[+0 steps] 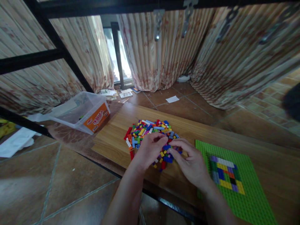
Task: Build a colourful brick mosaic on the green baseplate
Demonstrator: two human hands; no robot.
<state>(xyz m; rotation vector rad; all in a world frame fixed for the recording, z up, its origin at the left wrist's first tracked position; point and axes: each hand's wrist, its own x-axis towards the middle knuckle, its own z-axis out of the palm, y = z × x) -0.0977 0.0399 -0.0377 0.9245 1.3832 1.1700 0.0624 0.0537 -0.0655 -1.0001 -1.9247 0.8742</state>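
A heap of small coloured bricks lies on a low wooden table. My left hand and my right hand rest on the near side of the heap, fingertips meeting over a blue brick. Both hands have their fingers curled in a pinch; what each one grips is too small to make out. To the right lies a green baseplate carrying a rectangle of purple, white, yellow, blue and orange bricks.
A clear plastic tub with an orange label stands at the table's left end. Papers lie on the tiled floor behind. Striped curtains hang along the back. White cloth lies at the far left.
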